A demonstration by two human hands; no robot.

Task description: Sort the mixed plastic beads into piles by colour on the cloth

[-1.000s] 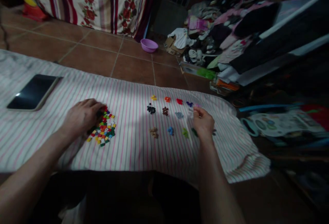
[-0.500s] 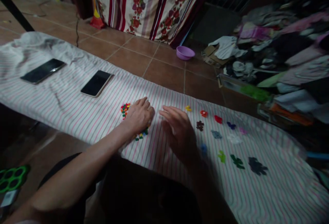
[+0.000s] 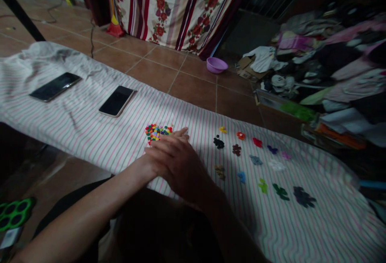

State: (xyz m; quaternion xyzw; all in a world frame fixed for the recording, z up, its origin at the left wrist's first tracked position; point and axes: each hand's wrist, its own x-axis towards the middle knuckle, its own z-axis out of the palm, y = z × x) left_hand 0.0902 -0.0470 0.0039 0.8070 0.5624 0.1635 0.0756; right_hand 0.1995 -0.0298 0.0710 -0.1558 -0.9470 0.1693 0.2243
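Note:
My left hand reaches over the lower right of a patch of small multicoloured pieces on the striped cloth. Most of its fingers are hidden under my right hand, but fingertips stick out straight beyond it. Across the back of the left hand lies my right hand, its fingers stretched out and nothing seen in them. To the right, small groups of pieces are sorted by colour: black, brown, tan, blue, yellow and several others.
Two phones lie on the left of the cloth-covered surface. Beyond its far edge, a purple basin stands on the tiled floor. A heap of clothes fills the right background. At lower left is a green-rimmed object.
My right hand has moved left onto my left hand. The left hand has shifted down and right, baring more of the multicoloured patch. Black and tan groups now show.

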